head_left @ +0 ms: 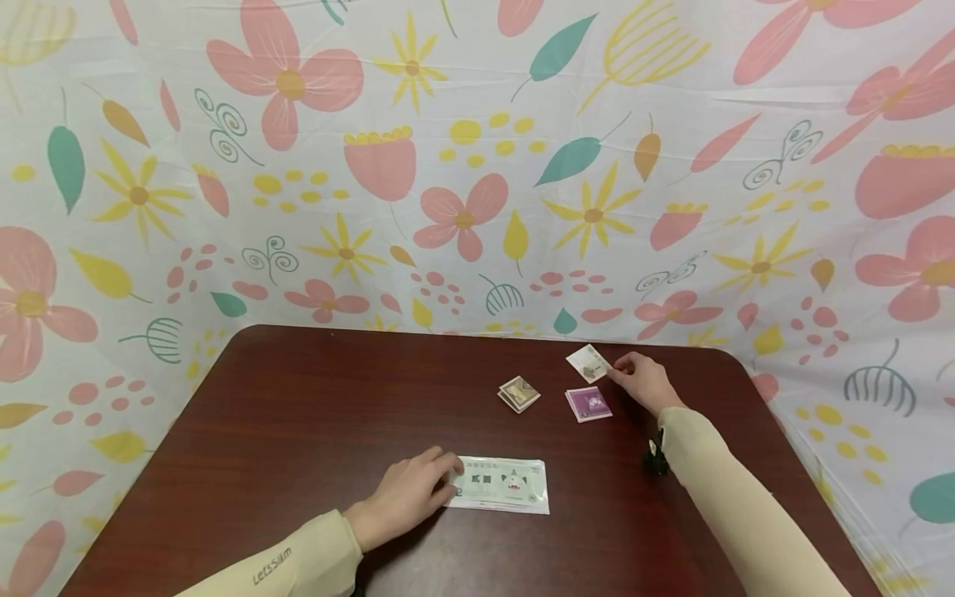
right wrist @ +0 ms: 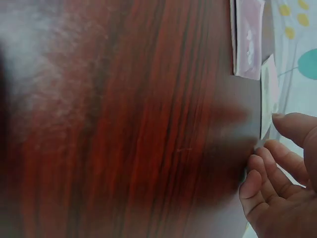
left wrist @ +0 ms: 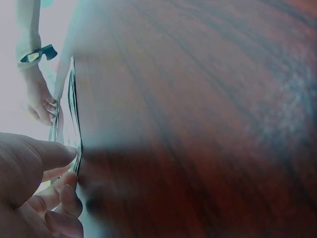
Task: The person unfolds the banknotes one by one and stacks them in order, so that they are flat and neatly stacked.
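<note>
A stack of pale green play banknotes (head_left: 501, 485), printed with a cartoon face, lies flat near the middle of the table. My left hand (head_left: 406, 496) holds the stack's left end, thumb on the near edge; the left wrist view shows the layered paper edges (left wrist: 74, 106). Farther back on the right, my right hand (head_left: 645, 382) pinches the right corner of a folded whitish note (head_left: 588, 363). In the right wrist view the thumb and index finger meet at that note's (right wrist: 270, 96) near corner. Close by lies a folded purple note (head_left: 589, 404).
A folded brownish note (head_left: 519, 394) lies left of the purple one. The dark red wooden table (head_left: 313, 398) has rounded back corners and reaches a flower-printed cloth (head_left: 462, 166) behind it. A black band (head_left: 656, 454) is on the right wrist.
</note>
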Demonstrator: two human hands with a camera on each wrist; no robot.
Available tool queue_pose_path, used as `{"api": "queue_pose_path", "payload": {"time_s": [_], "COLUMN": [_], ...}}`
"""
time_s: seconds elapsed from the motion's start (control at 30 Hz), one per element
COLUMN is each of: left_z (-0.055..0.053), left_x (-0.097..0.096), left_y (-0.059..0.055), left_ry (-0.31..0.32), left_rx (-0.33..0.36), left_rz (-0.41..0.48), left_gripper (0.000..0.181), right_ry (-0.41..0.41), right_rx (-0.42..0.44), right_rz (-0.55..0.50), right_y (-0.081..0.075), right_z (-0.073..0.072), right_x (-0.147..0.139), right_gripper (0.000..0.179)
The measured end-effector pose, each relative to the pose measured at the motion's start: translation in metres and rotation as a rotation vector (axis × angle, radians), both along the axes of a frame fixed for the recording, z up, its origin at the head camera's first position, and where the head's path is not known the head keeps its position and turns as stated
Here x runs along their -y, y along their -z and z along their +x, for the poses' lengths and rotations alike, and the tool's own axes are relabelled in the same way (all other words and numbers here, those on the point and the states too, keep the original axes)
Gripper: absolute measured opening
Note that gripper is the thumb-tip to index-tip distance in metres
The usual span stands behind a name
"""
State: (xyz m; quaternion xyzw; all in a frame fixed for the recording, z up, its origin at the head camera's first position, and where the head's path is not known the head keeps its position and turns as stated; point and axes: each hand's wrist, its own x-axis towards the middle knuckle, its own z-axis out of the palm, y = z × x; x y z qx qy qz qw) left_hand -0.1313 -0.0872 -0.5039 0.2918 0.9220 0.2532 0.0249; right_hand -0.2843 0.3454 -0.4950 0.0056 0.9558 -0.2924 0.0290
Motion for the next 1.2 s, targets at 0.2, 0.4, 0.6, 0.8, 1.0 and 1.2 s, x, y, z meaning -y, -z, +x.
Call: {"api": "queue_pose_path", "payload": {"time_s": [0.2, 0.4, 0.6, 0.8, 1.0, 1.2], "left_z": [0.000, 0.003, 0.002, 0.000, 0.001, 0.001], "left_x": [0.000, 0.001, 0.000, -0.001, -0.001, -0.001], "left_y": [0.001, 0.002, 0.001, -0.001, -0.001, -0.002], "left_ry": [-0.003, 0.002, 0.008, 0.005, 0.003, -0.001], "left_rx": [-0.004, 0.025, 0.002, -0.003, -0.026, -0.033], "left_rz": [-0.005, -0.001, 0.013, 0.000, -0.001, -0.002], "left_gripper": [0.019, 0.018, 0.019, 0.018, 0.019, 0.020], "right_ry": [-0.021, -0.014, 0.002, 0.041, 0.070, 0.121], "right_rx": [-0.033, 0.015, -0.001, -0.020, -0.045, -0.020], "right_rz": [0.010, 0.017, 0.005, -0.037, -0.072, -0.168], "right_y": [0.009, 0.011, 0.007, 0.009, 0.005, -0.005], "right_z": [-0.008, -0.006, -0.007, -0.007, -0.004, -0.002], "right_x": [0.005, 0.013, 0.016, 0.014, 0.010, 0.011], "right_gripper": [0.051, 0.053, 0.048, 0.040, 0.028, 0.031]}}
